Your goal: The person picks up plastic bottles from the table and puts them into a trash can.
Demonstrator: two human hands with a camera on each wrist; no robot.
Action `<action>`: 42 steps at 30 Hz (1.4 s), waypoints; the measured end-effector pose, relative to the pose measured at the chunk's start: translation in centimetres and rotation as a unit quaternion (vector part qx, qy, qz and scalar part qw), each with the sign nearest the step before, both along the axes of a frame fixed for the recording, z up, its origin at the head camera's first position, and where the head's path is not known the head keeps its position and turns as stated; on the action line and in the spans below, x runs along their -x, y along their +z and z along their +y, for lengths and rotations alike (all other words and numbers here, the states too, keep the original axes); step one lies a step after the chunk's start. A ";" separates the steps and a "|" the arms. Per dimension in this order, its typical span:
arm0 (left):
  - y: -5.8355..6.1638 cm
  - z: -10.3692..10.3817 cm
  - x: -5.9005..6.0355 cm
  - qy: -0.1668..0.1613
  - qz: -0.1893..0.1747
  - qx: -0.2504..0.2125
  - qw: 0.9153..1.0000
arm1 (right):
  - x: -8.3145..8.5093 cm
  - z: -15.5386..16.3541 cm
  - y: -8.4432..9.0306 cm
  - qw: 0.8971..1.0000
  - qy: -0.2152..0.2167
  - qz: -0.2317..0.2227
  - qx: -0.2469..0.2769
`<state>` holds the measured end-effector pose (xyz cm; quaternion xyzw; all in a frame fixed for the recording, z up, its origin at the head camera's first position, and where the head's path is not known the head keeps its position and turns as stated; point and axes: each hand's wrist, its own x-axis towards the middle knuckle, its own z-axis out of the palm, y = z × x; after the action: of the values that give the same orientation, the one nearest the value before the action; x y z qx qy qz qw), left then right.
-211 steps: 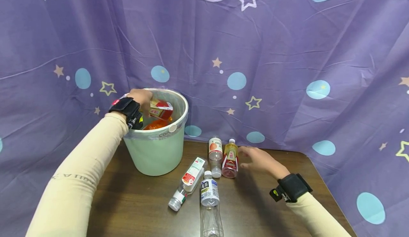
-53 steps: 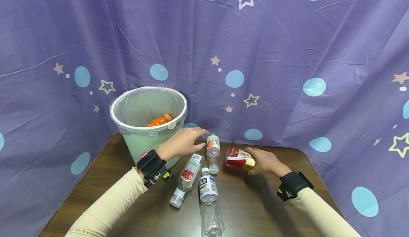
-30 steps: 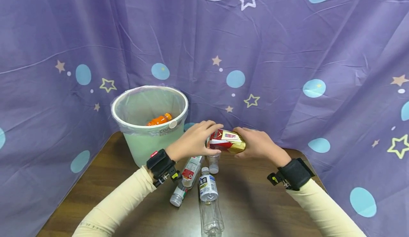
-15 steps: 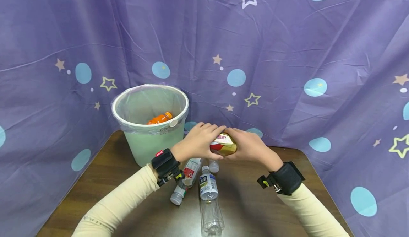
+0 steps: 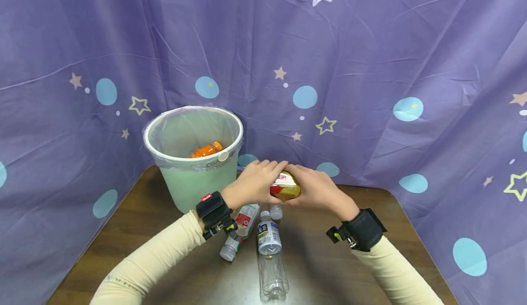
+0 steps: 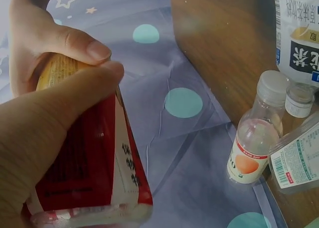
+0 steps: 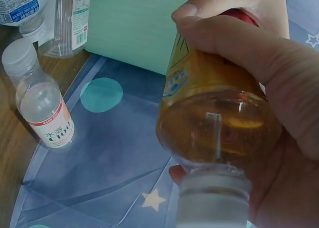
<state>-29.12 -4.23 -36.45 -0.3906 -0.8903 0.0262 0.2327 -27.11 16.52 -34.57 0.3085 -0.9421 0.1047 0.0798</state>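
While both hands meet above the back of the table, each view adds its own detail.

Held thing: a small plastic bottle with a red and gold label (image 5: 285, 187), lying sideways in the air between the hands, above the bottles on the dark wooden table (image 5: 164, 250).

Left hand (image 5: 252, 182): fingers and thumb wrapped round the red end of the bottle — the left wrist view shows the thumb laid over the label (image 6: 94, 168).

Right hand (image 5: 319, 189): curled round the gold end; only the right wrist view shows the amber shoulder (image 7: 219, 123) and the white cap (image 7: 214, 200) near the palm.

Head view only: the pale green bin with a clear liner (image 5: 197, 186) just left of the hands, an orange bottle (image 5: 206, 150) inside it.

On the table: a clear bottle with a peach label (image 6: 254, 148) near the purple star-print cloth (image 5: 370, 67) — mostly hidden under the hands from the head; a clear bottle with a black and white label (image 5: 269, 250); a clear bottle with a red and white label (image 5: 240, 225).
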 end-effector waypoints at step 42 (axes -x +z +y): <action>18.1 -8.5 -0.7 0.150 -0.115 0.000 0.982 | 0.3 5.0 -4.2 0.998 -0.025 -0.065 0.002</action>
<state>-28.43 -12.74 -18.39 -0.2528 -0.9597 0.0159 0.1220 -27.36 21.51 -38.81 0.2774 -0.9523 0.1249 0.0215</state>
